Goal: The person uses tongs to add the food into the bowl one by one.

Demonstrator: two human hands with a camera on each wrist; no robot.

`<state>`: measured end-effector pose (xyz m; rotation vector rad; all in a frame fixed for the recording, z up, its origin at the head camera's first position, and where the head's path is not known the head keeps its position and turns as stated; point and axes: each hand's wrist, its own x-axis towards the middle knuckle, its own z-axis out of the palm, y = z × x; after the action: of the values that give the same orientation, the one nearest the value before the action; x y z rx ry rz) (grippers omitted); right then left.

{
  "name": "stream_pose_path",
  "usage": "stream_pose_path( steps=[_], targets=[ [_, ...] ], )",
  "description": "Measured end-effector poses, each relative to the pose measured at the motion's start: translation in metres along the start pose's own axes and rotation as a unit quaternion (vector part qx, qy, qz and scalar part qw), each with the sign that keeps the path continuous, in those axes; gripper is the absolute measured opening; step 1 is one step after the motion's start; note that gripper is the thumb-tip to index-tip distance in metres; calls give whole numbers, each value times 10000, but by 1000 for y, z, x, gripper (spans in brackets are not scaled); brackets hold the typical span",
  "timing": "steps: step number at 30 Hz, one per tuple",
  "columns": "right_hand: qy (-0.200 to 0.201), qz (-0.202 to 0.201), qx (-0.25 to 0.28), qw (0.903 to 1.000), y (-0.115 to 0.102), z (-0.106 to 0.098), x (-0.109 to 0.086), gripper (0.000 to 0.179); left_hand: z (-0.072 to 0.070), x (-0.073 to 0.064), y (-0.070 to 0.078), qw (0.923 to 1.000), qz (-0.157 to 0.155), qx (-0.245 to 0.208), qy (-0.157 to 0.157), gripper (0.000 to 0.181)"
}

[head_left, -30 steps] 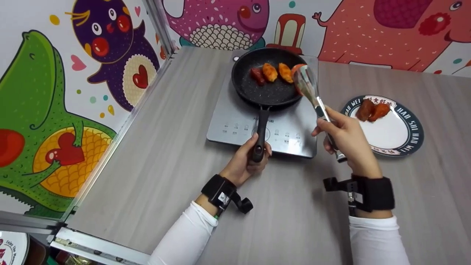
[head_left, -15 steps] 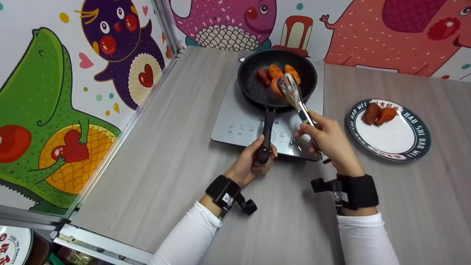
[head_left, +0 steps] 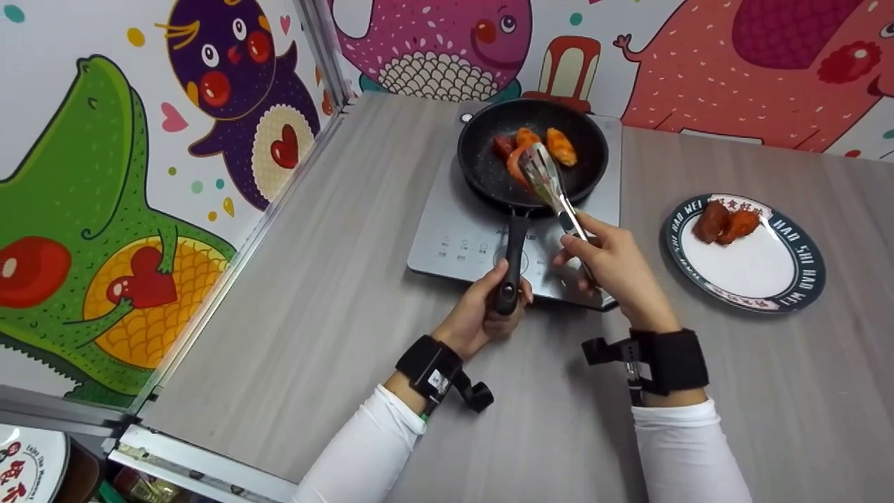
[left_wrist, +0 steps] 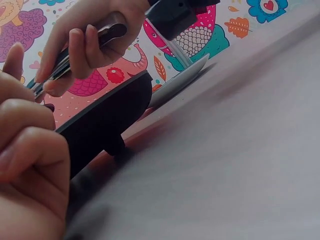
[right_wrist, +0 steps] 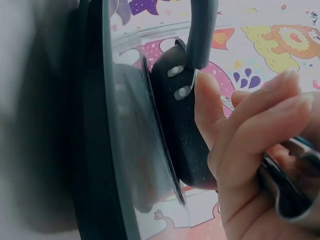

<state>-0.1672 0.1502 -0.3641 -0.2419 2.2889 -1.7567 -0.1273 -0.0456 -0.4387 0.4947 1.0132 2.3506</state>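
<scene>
My left hand [head_left: 485, 314] grips the handle [head_left: 515, 251] of a black frying pan [head_left: 489, 178]. The pan sits on a silver induction cooktop [head_left: 440, 255]. In my right hand [head_left: 618, 262] is a pair of metal tongs [head_left: 552, 185], its head over the pan. A reddish-orange food piece [head_left: 515, 166] lies at the tongs' tips; whether they still pinch it, I cannot tell. Around it in the pan are a dark red piece [head_left: 502, 146] and two orange pieces, one at the right [head_left: 561, 147] and one partly hidden behind.
To the right, a white plate with a dark lettered rim [head_left: 807, 272] bears two brown-red food pieces [head_left: 726, 223]. Cartoon-printed walls stand behind and at the left of the grey table [head_left: 314, 279]. A metal frame edge [head_left: 202, 461] runs along the lower left.
The tongs and the reddish-orange piece have moved left from the pan's right rim to its middle, beside the other pieces. My left hand keeps its hold on the handle.
</scene>
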Motion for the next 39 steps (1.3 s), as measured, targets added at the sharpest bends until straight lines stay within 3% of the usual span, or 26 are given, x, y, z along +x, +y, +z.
stream_pose_path(
  steps=[8, 17, 26, 39],
  targets=[
    [-188, 83, -659, 9976, -14, 2, 10, 54, 1, 2, 2, 10000, 21, 28, -41, 50],
    [-454, 179, -1665, 9848, -30, 6, 21, 52, -1, 0, 3, 9999, -56, 28, 105, 51],
    [-659, 336, -1735, 9820, -38, 12, 35, 51, 1, -3, -4, 9998, -61, 109, 137, 49],
    [-915, 401, -1731, 9798, -53, 12, 45, 47, 0, -1, 0, 9998, -59, 101, 154, 50]
  ],
)
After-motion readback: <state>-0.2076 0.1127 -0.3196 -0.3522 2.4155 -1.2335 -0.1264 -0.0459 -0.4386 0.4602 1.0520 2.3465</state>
